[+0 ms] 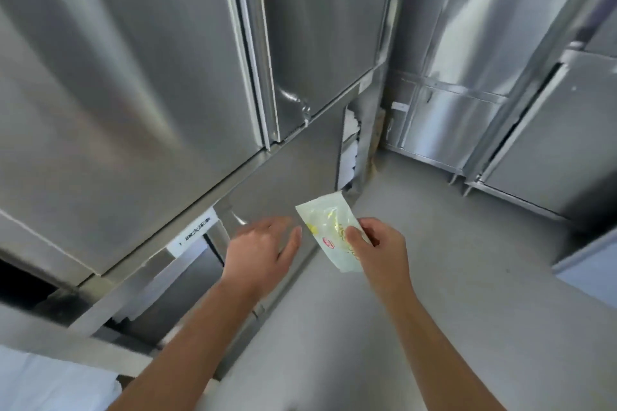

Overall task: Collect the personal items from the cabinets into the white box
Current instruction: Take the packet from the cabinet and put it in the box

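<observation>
From the head view, our right hand [377, 250] pinches a pale, translucent plastic packet with yellow print and a red oval logo [320, 217] between thumb and curled fingers. Just left of that grip, our left hand [263, 245] is spread loosely, near the brushed stainless-steel cabinet doors [133, 77].

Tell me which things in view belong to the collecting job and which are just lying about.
Job: pale green packet, pinched in the right hand; left hand, open and empty; steel cabinets; white surface at lower left, perhaps the box, cannot tell.
Just there: printed label on the cabinet frame; white material in the corner gap; grey floor.
</observation>
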The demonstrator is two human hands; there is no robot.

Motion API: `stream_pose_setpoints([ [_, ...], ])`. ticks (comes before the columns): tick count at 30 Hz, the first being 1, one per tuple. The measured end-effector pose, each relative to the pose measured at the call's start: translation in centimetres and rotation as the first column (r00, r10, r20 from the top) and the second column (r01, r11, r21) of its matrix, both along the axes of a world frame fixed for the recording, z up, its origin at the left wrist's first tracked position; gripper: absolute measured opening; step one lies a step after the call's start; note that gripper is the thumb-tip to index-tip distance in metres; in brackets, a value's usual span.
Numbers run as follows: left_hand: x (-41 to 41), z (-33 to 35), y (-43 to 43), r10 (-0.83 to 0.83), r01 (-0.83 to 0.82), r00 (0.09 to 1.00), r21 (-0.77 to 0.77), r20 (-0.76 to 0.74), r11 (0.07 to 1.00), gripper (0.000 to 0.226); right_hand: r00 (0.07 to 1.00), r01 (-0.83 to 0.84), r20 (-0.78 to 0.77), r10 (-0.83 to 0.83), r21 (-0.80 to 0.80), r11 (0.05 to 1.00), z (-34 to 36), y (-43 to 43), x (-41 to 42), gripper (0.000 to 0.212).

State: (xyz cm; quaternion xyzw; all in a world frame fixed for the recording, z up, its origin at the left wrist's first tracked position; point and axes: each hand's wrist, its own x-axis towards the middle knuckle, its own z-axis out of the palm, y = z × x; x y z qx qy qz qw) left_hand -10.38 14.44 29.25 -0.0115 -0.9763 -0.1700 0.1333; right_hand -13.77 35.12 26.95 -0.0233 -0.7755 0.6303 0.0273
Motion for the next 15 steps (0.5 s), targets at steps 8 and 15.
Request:
stream_pose_setpoints([
  [8,-4.0,2.6,18.3,-0.381,0.380,0.924,-0.011,-0.031,0.925,0.061,0.931,0.362,-0.048,-0.362,-0.017,0.932,2.8,18.6,4.4,0.016],
  [15,-2.0,2.5,35.4,-0.658,0.660,0.752,0.041,-0.044,0.750,0.053,0.740,0.670,-0.023,-0.672,-0.057,0.740,2.8,33.9,12.0,0.018],
])
